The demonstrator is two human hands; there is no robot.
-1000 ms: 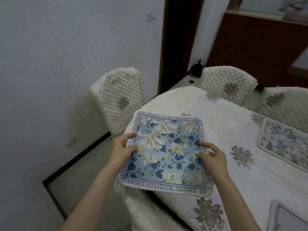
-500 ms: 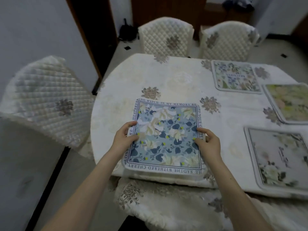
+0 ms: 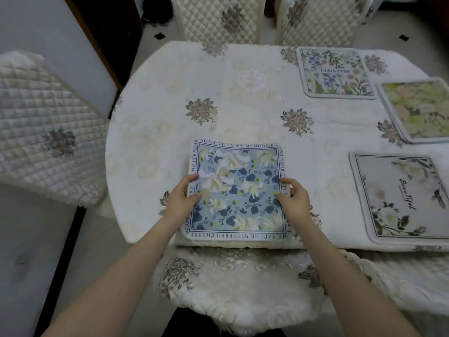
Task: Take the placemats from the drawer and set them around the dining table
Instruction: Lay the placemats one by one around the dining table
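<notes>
A blue floral placemat point(image 3: 237, 188) with a lettered border lies flat on the dining table point(image 3: 170, 132), at its near edge. My left hand point(image 3: 182, 198) pinches its left side and my right hand point(image 3: 292, 199) pinches its right side. Three other placemats lie on the right half of the table: a grey one with white flowers point(image 3: 403, 198) near the front, a green and peach one point(image 3: 420, 110) behind it, and a pale one with blue flowers point(image 3: 336, 71) at the far side.
Quilted cream chairs surround the table: one at the left point(image 3: 46, 132), two at the far side point(image 3: 218, 18) point(image 3: 320, 20), and one right below me point(image 3: 233, 288). A white wall and a dark doorway point(image 3: 109, 27) stand to the left.
My view swung right and down over the table. The blue placemat, held above the table's edge a second ago, now lies flat near the front edge, both hands still on it.
</notes>
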